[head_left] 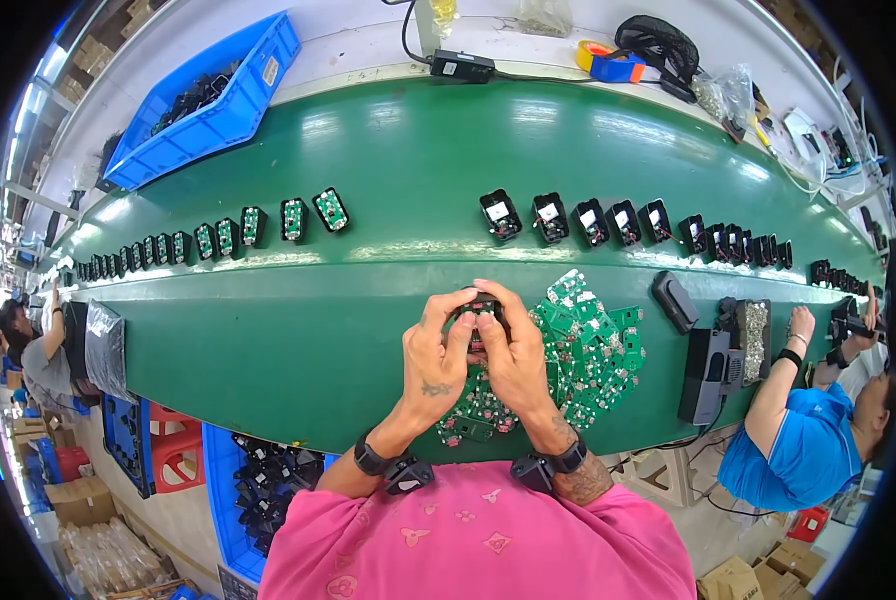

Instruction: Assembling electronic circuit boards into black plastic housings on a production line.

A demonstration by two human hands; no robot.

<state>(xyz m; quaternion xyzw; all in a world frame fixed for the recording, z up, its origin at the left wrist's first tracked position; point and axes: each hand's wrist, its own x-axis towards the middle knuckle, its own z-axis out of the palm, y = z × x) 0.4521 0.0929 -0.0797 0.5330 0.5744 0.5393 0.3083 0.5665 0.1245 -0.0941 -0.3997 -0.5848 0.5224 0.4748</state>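
Observation:
Both my hands meet over the green bench at the middle, thumbs side by side, wrapped round a small black plastic housing (481, 300). My left hand (436, 352) grips its left side, and my right hand (515, 350) grips the right. The thumbs press down on its upper face, and much of the housing is hidden under the fingers. A heap of green circuit boards (593, 350) spreads beside and beneath my right hand, with more below my wrists.
A row of housings with green boards (294, 219) runs off left; open black housings (550, 217) line the right. A blue bin (208, 130) stands back left, another blue crate (230, 520) below the bench edge. Co-workers sit at right (798, 430) and far left (43, 350).

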